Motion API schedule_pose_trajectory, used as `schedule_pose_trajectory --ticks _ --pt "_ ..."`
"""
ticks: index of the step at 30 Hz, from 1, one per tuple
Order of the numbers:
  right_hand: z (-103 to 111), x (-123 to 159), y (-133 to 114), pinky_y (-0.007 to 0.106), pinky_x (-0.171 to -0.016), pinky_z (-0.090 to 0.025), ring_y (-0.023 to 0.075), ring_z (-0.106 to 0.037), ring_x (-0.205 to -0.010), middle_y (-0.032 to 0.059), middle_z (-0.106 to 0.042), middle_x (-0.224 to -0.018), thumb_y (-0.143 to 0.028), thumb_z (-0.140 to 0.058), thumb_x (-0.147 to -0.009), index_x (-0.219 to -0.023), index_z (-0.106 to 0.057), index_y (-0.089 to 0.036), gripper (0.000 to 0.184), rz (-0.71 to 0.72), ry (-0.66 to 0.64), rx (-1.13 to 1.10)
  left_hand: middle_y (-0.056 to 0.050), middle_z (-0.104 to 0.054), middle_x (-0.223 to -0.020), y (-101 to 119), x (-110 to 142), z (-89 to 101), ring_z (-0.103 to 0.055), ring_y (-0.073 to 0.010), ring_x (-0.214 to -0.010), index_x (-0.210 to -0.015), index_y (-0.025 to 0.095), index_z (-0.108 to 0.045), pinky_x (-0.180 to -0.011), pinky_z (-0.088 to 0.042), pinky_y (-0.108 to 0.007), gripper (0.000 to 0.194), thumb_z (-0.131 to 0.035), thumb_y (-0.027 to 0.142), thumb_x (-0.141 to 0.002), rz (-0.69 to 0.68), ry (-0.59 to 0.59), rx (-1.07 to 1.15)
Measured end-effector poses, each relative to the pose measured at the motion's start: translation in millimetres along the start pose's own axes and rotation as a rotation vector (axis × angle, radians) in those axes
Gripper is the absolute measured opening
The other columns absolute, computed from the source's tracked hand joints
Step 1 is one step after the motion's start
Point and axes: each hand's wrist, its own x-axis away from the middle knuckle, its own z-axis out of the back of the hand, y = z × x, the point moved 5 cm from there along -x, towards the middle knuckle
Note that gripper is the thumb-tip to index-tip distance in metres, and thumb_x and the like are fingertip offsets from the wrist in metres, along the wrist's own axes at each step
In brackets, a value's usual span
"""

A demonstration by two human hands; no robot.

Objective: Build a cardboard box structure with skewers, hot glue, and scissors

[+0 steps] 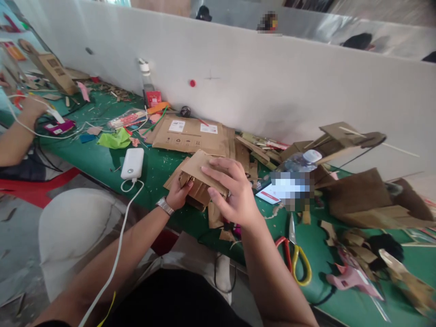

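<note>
Both my hands hold a folded cardboard piece (196, 169) over the green table (160, 169). My left hand (177, 191), a watch on its wrist, grips the piece from below at its near left edge, fingers curled under it. My right hand (230, 190) lies over the piece's right side, fingers pressed along its top and thumb below. More cardboard scraps (215, 217) lie just under my right hand.
A white power bank (132, 163) with a cable lies to the left. A flat cardboard box (189, 135), a plastic bottle (299, 161), scissors (294, 254) and a pink glue gun (347, 278) surround the spot. Another person's arm (16, 136) is at far left. A white partition (272, 86) backs the table.
</note>
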Motion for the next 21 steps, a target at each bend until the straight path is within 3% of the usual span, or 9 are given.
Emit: schedule_pose_trajectory --ticks 5,10,17,21 --pt "-1 0 4 0.062 -0.116 -0.050 0.0348 -0.061 -0.136 0.0123 -0.066 -0.142 -0.031 -0.061 -0.100 -0.141 -0.071 -0.029 0.043 0.051 0.022 -0.053 -0.017 -0.071 -0.143 1 4 3.4 -0.067 -0.0348 -0.135 -0.146 0.022 -0.062 -0.118 -0.052 -0.053 0.058 -0.063 0.060 -0.102 -0.058 0.019 -0.120" --pt "1 -3 7 0.061 -0.113 -0.053 0.0343 -0.064 -0.132 0.0109 -0.067 -0.140 -0.037 -0.059 -0.101 -0.136 -0.074 -0.031 0.039 0.028 0.013 -0.060 -0.019 -0.063 -0.152 8 1 0.7 -0.061 -0.0354 -0.142 -0.152 0.022 -0.055 -0.123 -0.048 -0.052 0.061 -0.060 0.059 -0.104 -0.141 -0.025 -0.104" --pt "0 -8 5 0.058 -0.112 -0.054 0.0331 -0.065 -0.132 0.0100 -0.069 -0.139 -0.042 -0.058 -0.100 -0.131 -0.076 -0.031 0.038 -0.065 -0.037 -0.017 -0.013 -0.050 -0.166 56 -20 -5.2 -0.053 -0.0361 -0.151 -0.166 0.032 -0.042 -0.126 -0.045 -0.052 0.083 -0.045 0.080 -0.099 -0.319 -0.108 0.125" --pt "0 -9 3 0.057 -0.111 -0.054 0.0327 -0.067 -0.130 0.0106 -0.071 -0.137 -0.044 -0.056 -0.101 -0.129 -0.077 -0.029 0.038 -0.064 -0.042 0.008 -0.013 -0.052 -0.165 77 -33 -8.3 -0.047 -0.0370 -0.155 -0.160 0.030 -0.052 -0.130 -0.037 -0.058 0.072 -0.039 0.075 -0.104 -0.423 -0.184 0.019"
